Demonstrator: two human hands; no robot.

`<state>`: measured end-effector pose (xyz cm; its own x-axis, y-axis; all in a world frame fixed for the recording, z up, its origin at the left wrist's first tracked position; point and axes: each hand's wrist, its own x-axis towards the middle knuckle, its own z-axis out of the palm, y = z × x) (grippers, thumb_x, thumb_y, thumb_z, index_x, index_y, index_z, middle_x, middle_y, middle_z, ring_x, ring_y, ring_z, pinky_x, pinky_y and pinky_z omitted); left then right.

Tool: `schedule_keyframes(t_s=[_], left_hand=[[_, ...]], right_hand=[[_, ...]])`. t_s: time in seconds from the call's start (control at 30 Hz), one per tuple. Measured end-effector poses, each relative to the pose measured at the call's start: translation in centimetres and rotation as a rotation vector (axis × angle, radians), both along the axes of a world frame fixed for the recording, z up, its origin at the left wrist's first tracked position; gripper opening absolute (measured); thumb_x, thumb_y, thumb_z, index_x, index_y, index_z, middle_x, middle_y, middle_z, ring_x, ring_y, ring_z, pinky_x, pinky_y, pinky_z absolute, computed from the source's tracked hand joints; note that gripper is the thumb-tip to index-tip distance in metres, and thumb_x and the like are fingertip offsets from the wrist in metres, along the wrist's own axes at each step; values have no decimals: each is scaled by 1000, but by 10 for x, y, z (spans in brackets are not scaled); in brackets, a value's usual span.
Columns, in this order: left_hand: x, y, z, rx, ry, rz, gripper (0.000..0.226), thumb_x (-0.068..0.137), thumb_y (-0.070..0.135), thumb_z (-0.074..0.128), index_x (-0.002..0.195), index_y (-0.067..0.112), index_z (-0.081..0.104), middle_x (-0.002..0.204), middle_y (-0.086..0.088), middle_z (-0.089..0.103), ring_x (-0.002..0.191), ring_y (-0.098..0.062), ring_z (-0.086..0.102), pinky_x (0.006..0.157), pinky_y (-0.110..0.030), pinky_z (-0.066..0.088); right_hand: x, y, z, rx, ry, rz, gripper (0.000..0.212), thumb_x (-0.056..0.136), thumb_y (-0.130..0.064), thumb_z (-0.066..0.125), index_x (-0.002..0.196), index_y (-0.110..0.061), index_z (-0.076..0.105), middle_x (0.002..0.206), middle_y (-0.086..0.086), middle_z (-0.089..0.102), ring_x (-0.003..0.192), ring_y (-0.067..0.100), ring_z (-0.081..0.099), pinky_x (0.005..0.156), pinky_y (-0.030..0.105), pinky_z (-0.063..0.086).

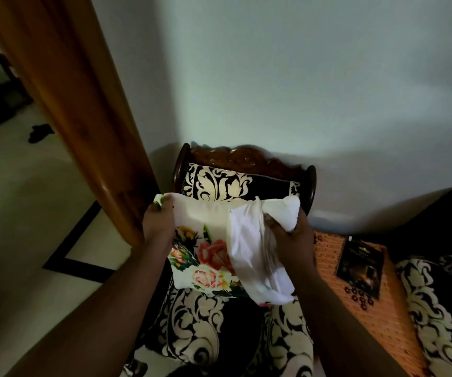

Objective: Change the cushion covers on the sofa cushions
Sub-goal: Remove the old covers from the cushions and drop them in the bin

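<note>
Cushion point(205, 213) hangs between your 2 hands over the armchair seat point(219, 322): left hand point(157, 224) fingers pinch its corner, steadying it; right hand point(287, 232) fingers grip the bunched floral cover point(208, 257).

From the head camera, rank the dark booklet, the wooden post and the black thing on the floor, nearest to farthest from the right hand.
From the right hand:
1. Dark booklet, just right, on the orange cloth.
2. Wooden post, left, past the cushion.
3. Black thing on the floor, far left.
</note>
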<state>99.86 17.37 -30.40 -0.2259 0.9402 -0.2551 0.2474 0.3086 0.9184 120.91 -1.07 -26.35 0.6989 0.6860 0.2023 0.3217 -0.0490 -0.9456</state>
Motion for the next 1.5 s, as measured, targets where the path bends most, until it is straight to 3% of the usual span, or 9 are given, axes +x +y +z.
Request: schedule_keyframes(t_s=[0.33, 0.63, 0.8, 0.93, 1.07, 1.13, 1.23, 1.4, 1.5], left_hand=[[-9, -2, -1, 71, 173, -30, 46, 95, 53, 53, 122, 16, 63, 117, -11, 66, 102, -35, 62, 86, -46, 54], [-35, 27, -24, 23, 232, 47, 44, 97, 51, 50, 120, 15, 62, 118, -16, 67, 105, -39, 63, 89, -47, 53], [-54, 50, -42, -49, 219, 30, 49, 96, 56, 44, 120, 18, 62, 115, -16, 67, 101, -39, 64, 88, -46, 54], [-45, 57, -33, -141, 337, -182, 49, 100, 50, 44, 129, 13, 55, 126, -19, 63, 107, -38, 62, 89, -43, 52], [-2, 39, 34, 251, 254, -497, 74, 85, 83, 36, 136, 30, 50, 136, -2, 57, 124, -27, 55, 98, -45, 46], [28, 13, 70, 395, 120, -867, 81, 77, 81, 52, 146, 40, 41, 149, 12, 44, 133, -10, 42, 106, -34, 37], [67, -23, 89, 562, 245, -1198, 99, 66, 75, 73, 149, 36, 38, 147, 13, 50, 131, -6, 48, 108, -30, 41], [87, -38, 85, 632, 70, -922, 36, 83, 34, 79, 115, 25, 65, 97, 12, 67, 94, -11, 66, 74, -15, 47], [77, -31, 87, 620, -100, -735, 21, 88, 25, 76, 107, 23, 65, 95, 16, 69, 93, -2, 67, 74, -8, 44]], right_hand=[[12, -31, 30, 110, -111, -64, 27, 85, -21, 76, 107, -32, 65, 95, -25, 70, 96, -9, 64, 80, 13, 49], [11, -28, 57, 192, -47, -180, 34, 86, -11, 76, 115, -28, 68, 107, -9, 73, 103, 6, 68, 88, 37, 58], [2, -21, 72, 235, -79, -186, 53, 85, -7, 76, 98, -58, 66, 100, -19, 72, 99, 1, 68, 87, 33, 57], [2, -7, 75, 187, -89, -201, 35, 82, -19, 81, 112, -35, 70, 105, -12, 73, 101, 5, 68, 89, 31, 55], [11, 10, 86, -25, -156, -174, 49, 78, -33, 85, 123, -24, 66, 101, -19, 62, 94, 1, 57, 71, -1, 38], [5, 19, 85, -42, -158, -127, 51, 75, -30, 88, 121, -23, 68, 100, -15, 63, 92, 1, 58, 70, 0, 39], [-6, 32, 81, -55, -164, -42, 52, 70, -29, 91, 116, -22, 70, 99, -14, 67, 90, -1, 61, 75, 10, 47], [11, 20, 85, -5, -210, 59, 56, 73, -32, 89, 119, -28, 58, 110, -23, 62, 99, -16, 56, 78, 3, 40], [33, -8, 58, -208, -308, 37, 66, 76, -65, 73, 132, -37, 52, 130, -29, 54, 118, -3, 53, 99, 27, 45]])
